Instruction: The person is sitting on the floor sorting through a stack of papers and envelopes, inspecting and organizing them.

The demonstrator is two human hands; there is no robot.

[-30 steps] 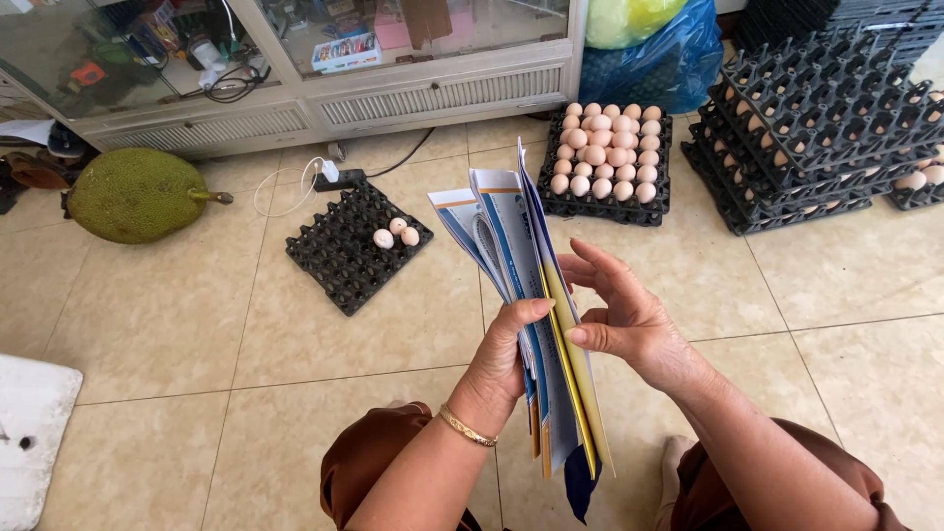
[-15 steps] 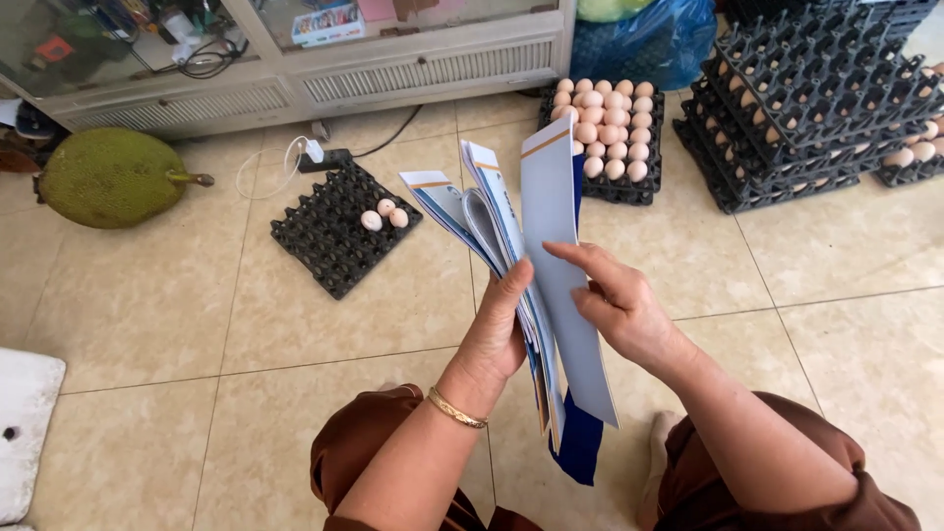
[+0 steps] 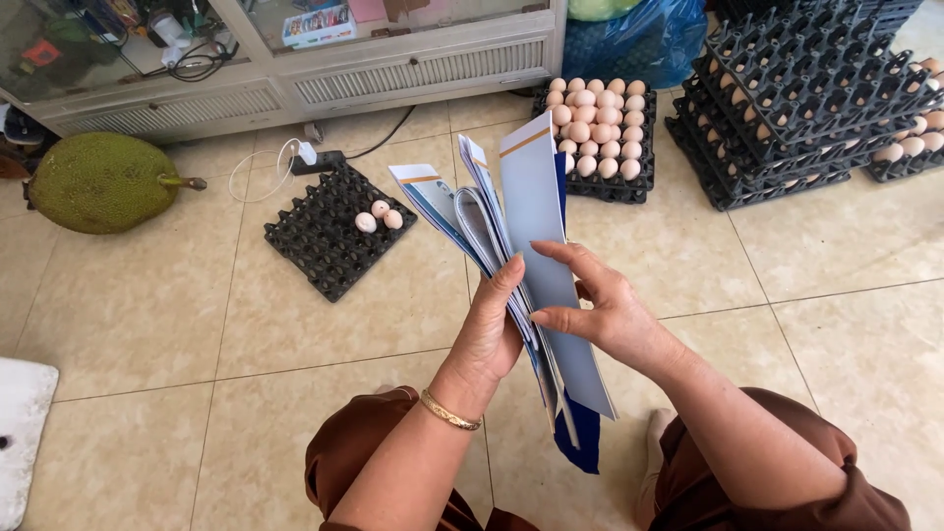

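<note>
Both hands gripped a fanned sheaf of blue-and-white cardboard sheets (image 3: 531,256) above bare tiled floor (image 3: 147,324): left hand (image 3: 492,329) underneath, right hand (image 3: 600,305) pinching the front sheet. A black egg tray (image 3: 329,236) lay beyond, stacked trays (image 3: 787,108) farther right.

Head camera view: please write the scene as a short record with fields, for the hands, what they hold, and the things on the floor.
left hand: grips the fanned stack of blue and white flat cartons from the left side
right hand: fingers on the front carton, thumb beneath
near tray: black egg tray on the tiled floor, three eggs at its far edge
far tray: full egg tray behind the cartons
right side: stacked black trays, some eggs inside
left side: green jackfruit on the floor
background: glass cabinet
</note>
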